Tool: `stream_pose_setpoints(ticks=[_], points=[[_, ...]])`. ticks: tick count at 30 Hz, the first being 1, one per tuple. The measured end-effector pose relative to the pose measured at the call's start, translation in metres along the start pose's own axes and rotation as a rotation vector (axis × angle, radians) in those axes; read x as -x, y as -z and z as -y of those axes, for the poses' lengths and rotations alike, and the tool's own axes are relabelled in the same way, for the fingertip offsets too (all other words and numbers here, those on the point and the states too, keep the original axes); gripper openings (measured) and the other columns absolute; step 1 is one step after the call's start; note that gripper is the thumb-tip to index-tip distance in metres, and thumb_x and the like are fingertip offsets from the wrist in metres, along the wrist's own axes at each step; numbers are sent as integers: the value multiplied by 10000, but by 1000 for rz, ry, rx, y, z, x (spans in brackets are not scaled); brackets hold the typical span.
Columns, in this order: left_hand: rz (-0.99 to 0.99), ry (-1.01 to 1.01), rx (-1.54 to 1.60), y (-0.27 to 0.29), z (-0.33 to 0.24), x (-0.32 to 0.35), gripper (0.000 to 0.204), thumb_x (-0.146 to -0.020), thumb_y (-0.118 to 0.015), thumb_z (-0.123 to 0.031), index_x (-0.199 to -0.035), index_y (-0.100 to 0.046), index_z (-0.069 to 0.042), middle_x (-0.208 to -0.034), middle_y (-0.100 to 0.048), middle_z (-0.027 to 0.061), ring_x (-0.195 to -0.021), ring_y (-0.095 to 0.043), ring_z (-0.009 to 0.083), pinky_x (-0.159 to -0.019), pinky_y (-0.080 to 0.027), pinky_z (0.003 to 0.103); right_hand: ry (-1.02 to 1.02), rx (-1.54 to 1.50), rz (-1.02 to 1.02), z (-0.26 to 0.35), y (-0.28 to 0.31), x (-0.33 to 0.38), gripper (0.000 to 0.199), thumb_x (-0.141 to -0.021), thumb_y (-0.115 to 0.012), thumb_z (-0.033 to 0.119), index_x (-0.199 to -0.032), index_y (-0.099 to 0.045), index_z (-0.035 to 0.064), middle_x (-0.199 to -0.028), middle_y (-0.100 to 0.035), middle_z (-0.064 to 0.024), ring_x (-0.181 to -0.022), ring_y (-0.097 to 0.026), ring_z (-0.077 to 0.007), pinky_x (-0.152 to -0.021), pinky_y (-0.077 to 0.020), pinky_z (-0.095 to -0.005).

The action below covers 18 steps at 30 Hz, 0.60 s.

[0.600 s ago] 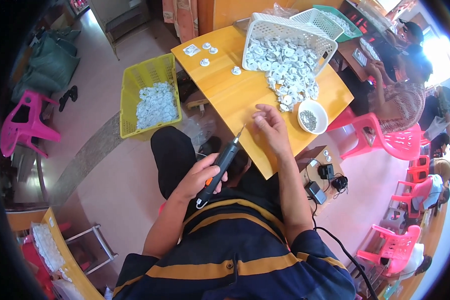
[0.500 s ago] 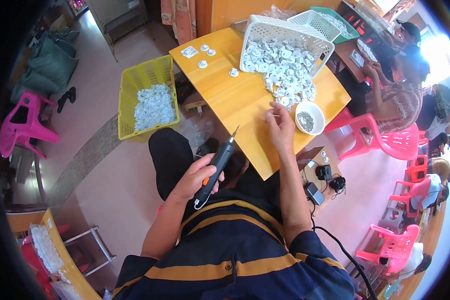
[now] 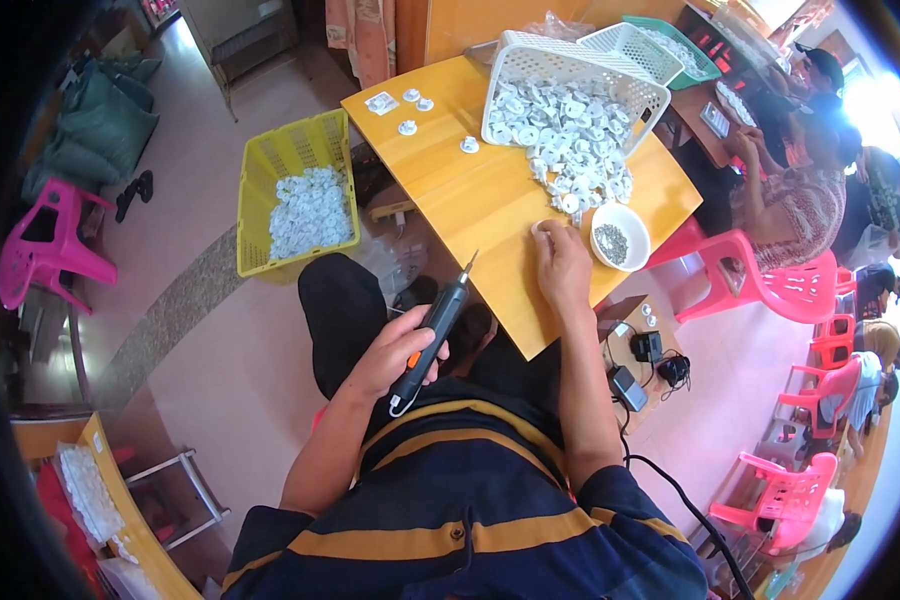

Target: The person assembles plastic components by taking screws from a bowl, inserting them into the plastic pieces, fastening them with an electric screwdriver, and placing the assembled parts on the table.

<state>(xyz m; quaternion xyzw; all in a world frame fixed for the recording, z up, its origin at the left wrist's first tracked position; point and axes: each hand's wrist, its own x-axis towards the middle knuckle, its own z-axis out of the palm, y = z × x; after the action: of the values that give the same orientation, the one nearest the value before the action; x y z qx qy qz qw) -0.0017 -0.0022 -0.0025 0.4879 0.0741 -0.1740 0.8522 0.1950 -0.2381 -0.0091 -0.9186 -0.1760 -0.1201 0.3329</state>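
A black electric screwdriver (image 3: 433,340) with an orange switch is wrapped in the fingers of my left hand (image 3: 398,355); its bit points up and away at the table's near edge. My right hand (image 3: 564,262) is closed over the table, with a small white plastic part (image 3: 542,227) showing at its fingertips. Just right of that hand stands a white bowl (image 3: 642,258) of small metal screws. Beyond it, a heap of white plastic parts (image 3: 575,165) spills out of a tipped white basket (image 3: 642,85) onto the wooden table (image 3: 470,215).
Several loose white parts (image 3: 407,128) lie at the table's far left. A yellow crate (image 3: 248,215) of white parts stands on the floor to the left. Power adapters (image 3: 628,387) with cords sit on a low box at right. Pink chairs (image 3: 785,275) and seated people line the right.
My right hand has turned over and its spread fingers have closed on a small white part. My left hand and the screwdriver have hardly moved.
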Motion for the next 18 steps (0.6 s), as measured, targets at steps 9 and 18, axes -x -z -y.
stream_pose_setpoints(ticks=[9, 18], points=[[-15, 19, -29, -4, -2, 0, 411, -1008, -482, -164, -1377, -457, 16, -934, -656, 110, -654, -631, 154, -595, -535, 277, -142, 53, 16, 7, 0, -13, 304, -972, -652, 247, -1212, -585, 73, -1084, -664, -223, -911, -679, -422, -783, -537, -504], [-12, 30, -25, -4, -1, -2, 448, -1017, -480, -153, -1439, -454, -6, -927, -654, 99, -642, -640, 155, -607, -547, 292, -51, 29, 11, -2, -11, -21, 229, -907, -692, 138, -1098, -583, 77, -1100, -641, -233, -924, -665, -446, -793, -534, -523]])
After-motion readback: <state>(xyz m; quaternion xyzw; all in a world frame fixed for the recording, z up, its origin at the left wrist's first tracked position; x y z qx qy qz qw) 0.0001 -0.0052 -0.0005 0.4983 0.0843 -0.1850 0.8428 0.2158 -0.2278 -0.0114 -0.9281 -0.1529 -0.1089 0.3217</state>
